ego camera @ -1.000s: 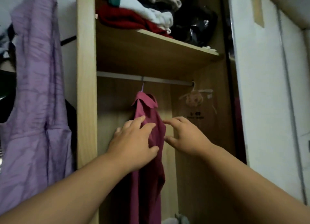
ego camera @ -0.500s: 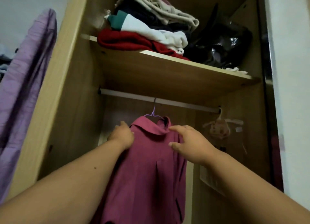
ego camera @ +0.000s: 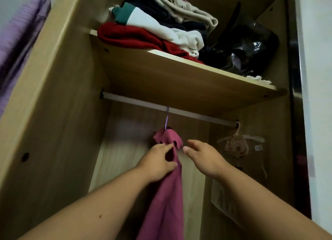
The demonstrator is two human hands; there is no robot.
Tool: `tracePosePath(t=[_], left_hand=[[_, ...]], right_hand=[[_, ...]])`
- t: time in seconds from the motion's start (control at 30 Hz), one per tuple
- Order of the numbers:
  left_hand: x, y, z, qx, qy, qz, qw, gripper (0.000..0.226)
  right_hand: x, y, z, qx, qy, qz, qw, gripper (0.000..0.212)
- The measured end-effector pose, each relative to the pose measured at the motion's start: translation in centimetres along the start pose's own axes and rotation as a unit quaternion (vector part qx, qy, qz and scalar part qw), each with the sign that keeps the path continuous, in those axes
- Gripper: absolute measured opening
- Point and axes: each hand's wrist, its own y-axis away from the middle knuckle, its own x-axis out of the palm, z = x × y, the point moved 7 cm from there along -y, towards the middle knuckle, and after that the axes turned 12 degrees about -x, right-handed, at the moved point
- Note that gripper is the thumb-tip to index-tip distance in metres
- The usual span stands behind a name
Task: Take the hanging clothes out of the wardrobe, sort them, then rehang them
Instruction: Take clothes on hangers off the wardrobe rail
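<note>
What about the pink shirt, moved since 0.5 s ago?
Yes. The pink shirt has turned from flat along the rail to edge-on across it.

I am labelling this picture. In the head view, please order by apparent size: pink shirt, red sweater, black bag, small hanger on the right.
1. pink shirt: largest, but also nearest the camera.
2. red sweater and black bag: they look alike, so no ranking.
3. small hanger: smallest.
</note>
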Motion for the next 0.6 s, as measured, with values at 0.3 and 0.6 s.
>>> tracePosePath(t=[0.3,0.6], left_hand=[[4.4,-1.3,0.1,0.131,-0.005,0.077,0.988,0.067],[-1.1,-6.4,5.2,0.138,0.008,-0.11,0.984,0.044]], right_hand=[[3.5,-7.4,-2.2,0.064,0.071,0.0,0.995,0.025],[2.3,-10.8,-6.1,0.097,0.16,-0.08,0.979,0.02]])
